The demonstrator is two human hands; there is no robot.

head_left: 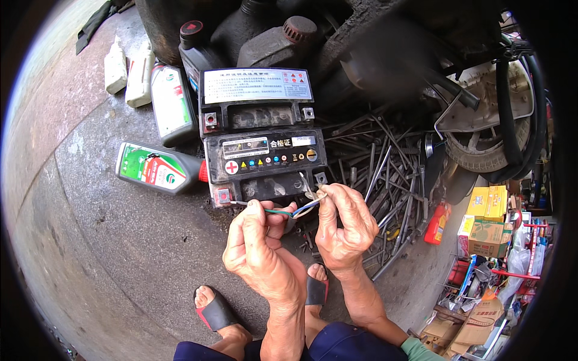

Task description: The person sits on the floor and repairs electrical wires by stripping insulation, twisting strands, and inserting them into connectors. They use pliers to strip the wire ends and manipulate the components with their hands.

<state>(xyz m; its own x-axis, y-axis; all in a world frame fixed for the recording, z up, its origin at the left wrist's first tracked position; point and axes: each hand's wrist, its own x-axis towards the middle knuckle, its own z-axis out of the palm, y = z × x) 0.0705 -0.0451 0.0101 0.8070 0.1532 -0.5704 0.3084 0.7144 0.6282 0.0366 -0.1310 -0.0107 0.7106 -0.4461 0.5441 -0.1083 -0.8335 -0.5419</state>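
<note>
Two black batteries lie one behind the other below me: the near battery and the far battery. Over the near one's front edge, my left hand is closed, thumb and fingers pinching a green wire. A grey tip pokes out past my left fingers toward the left terminal; contact with it is unclear. My right hand is closed in a pinch on blue and pale wires, beside the right terminal. The wires meet between my hands, and a bare-looking end sticks up from the right fingers.
A pile of metal tools and rods spreads right of the batteries. An oil bottle lies at left, near an upright bottle. Dark jugs stand behind. A red bottle, a wheel and cardboard boxes are at right.
</note>
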